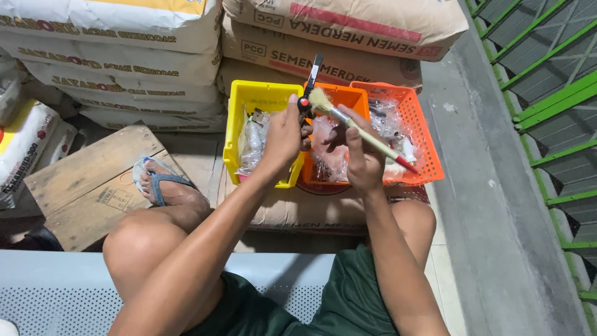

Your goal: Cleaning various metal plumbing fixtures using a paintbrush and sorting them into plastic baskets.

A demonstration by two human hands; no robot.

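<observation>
My left hand [285,134] is raised over the baskets and grips a small black tool with a red knob [308,87] that points up and away. My right hand [360,155] holds a paintbrush [360,132] with a pale wooden handle, a red tip and light bristles. The bristles touch the tool near its red knob. Below the hands stand a yellow basket [239,102], a dark orange bin [348,99] and an orange basket [416,121], each holding small parts in clear plastic bags.
Stacked paper sacks [348,37] rise behind the baskets, and another sack lies under them. A wooden pallet [87,186] sits at the left under my sandalled foot [165,186]. I sit on a grey perforated bench [56,292]. A green metal railing [547,112] runs along the right.
</observation>
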